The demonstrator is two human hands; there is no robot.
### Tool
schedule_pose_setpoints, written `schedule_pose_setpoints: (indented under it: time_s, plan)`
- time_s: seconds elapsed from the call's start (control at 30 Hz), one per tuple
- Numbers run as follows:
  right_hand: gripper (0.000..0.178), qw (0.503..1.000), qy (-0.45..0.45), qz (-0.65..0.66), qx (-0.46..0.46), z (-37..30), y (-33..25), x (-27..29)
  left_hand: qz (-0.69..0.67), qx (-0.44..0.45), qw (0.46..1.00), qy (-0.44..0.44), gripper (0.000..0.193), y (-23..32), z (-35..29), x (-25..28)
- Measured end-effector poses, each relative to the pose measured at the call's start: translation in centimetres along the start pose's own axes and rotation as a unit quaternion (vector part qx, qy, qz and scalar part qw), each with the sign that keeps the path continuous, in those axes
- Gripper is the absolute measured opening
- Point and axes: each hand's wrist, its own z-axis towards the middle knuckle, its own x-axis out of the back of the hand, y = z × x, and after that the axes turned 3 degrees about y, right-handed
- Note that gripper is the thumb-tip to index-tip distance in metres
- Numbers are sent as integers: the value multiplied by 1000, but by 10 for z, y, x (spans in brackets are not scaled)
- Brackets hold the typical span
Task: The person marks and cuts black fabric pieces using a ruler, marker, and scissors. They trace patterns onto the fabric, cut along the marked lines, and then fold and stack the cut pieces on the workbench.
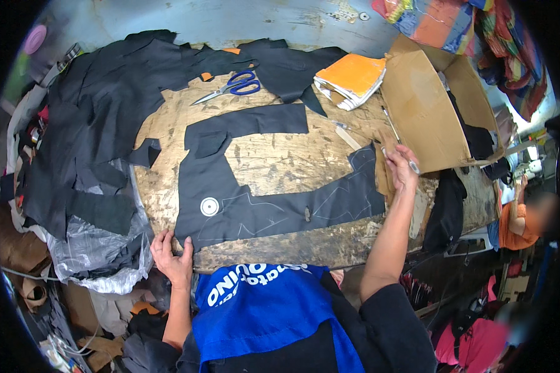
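A black leather-like sheet [242, 214] lies on the worn wooden table, with pale outlines of pattern shapes drawn on it. My left hand [173, 258] rests at the table's front edge, fingers apart, its fingertips by the sheet's near left corner. Beyond the sheet's right end, my right hand [402, 166] is closed around a white pen [414, 166], part of which the fingers hide. On the sheet sit a white round disc [210, 206] and a small dark piece [307, 214] I cannot make out. Its far left part is partly folded over.
Blue-handled scissors [233, 87] lie at the back, near an orange and white folded bundle [351, 78]. A cardboard box [423, 105] stands at the right. Black material [87, 124] is heaped at the left, over clear plastic [96, 255]. Another person [519, 221] is at far right.
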Motion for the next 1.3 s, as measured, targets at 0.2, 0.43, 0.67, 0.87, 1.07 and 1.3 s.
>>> schedule_pose_setpoints:
  time_s: [0.2,0.43,0.67,0.87,1.07,1.3]
  plan:
    - [23,877,-67,-395,264,-19,13,-53,5,3,1000,14,38,3,0,1]
    - [23,881,-218,-343,241,-47,16,-128,-62,50,997,-26,37,2,-4,17]
    - [20,841,-122,-420,319,-64,15,-128,-77,57,995,-40,36,6,-21,30]
    - [13,729,-185,-385,535,-73,14,-139,-167,68,984,-8,30,20,-15,37]
    - [16,727,-235,-192,616,-141,-23,-198,-312,16,946,-86,24,46,-18,38]
    - [20,497,-571,1,654,-278,-14,-264,-328,-37,924,-194,24,52,-23,24]
